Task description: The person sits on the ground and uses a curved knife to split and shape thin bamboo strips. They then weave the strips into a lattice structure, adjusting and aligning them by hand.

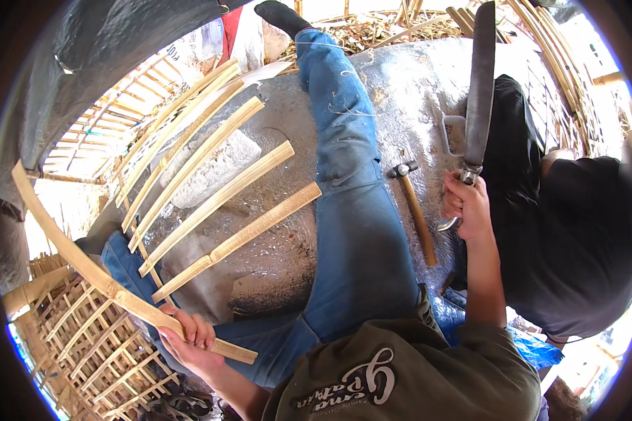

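My left hand (189,342) is closed around a long split bamboo strip (95,270), which slants up to the far left. My right hand (465,203) grips the handle of a large machete (480,91), its broad dark blade pointing up and away from me. Just left of that hand, a hammer (416,210) with a wooden handle lies on the grey ground sheet. Beyond my left hand, several bamboo slats (218,207) lie side by side, spaced apart, with their lower ends near a thin crosswise strip.
My outstretched leg (351,182) divides the grey sheet (281,119). A pale stone block (214,168) sits under the slats. Another person in black (576,238) is close at my right. A woven bamboo lattice (91,344) stands at the lower left; shavings (372,31) are scattered at the far edge.
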`<state>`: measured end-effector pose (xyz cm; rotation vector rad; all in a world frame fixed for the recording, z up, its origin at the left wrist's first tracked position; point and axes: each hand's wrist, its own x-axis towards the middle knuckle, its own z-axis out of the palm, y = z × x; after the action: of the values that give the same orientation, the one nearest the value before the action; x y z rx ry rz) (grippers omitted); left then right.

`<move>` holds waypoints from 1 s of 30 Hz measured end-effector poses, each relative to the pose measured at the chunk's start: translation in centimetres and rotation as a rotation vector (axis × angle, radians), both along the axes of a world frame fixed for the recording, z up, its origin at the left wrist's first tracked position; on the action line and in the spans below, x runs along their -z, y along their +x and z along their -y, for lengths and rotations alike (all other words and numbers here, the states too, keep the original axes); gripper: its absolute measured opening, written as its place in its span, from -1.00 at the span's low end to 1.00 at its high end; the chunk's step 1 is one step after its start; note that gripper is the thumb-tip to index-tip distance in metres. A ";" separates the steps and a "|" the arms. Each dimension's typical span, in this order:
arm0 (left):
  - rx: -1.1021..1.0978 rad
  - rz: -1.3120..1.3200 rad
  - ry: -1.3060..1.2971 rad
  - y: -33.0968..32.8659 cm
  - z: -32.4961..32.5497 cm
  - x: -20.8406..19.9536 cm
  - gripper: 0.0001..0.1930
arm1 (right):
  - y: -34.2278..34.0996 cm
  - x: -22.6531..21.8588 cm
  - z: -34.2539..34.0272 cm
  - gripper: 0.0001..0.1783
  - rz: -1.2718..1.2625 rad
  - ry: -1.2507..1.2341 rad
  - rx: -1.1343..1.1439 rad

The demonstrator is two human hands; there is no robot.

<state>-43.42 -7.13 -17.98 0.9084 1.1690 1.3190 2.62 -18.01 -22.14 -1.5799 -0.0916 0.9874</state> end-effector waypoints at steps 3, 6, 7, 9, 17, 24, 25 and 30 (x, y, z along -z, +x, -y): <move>0.059 -0.039 -0.001 0.6 0.4 -0.1 -0.53 | -0.9 0.8 0.6 -0.75 0.052 -0.023 -0.031; 0.070 -0.054 -0.003 0.7 0.7 -0.1 -0.56 | -2.0 0.6 0.6 -0.76 0.100 -0.013 -0.120; 0.074 -0.060 0.000 0.6 0.9 0.0 -0.57 | -2.7 0.3 0.3 -0.77 0.129 -0.019 -0.153; 0.070 -0.046 -0.005 0.3 1.1 0.0 -0.60 | -4.5 -0.4 -0.3 -0.76 0.206 -0.052 -0.214; -0.027 -0.011 0.101 -2.9 1.4 -1.1 -0.62 | -12.3 -1.7 -2.3 -0.65 0.712 -0.051 -0.729; -0.069 0.061 0.118 -6.2 1.5 -0.9 -0.65 | -11.8 -2.5 -3.8 -0.69 0.871 -0.078 -0.694; -0.038 0.071 0.079 -5.6 1.5 -0.4 -0.65 | -10.5 -2.5 -3.7 -0.69 0.853 -0.111 -0.630; 0.312 0.341 -0.217 -0.9 1.5 1.6 -0.66 | -3.0 0.6 -1.8 -0.70 1.236 -0.481 -0.393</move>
<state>-44.27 -8.66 -19.54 0.6461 0.8455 1.0221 -0.33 -16.25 -22.70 -2.4800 -1.1099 0.1579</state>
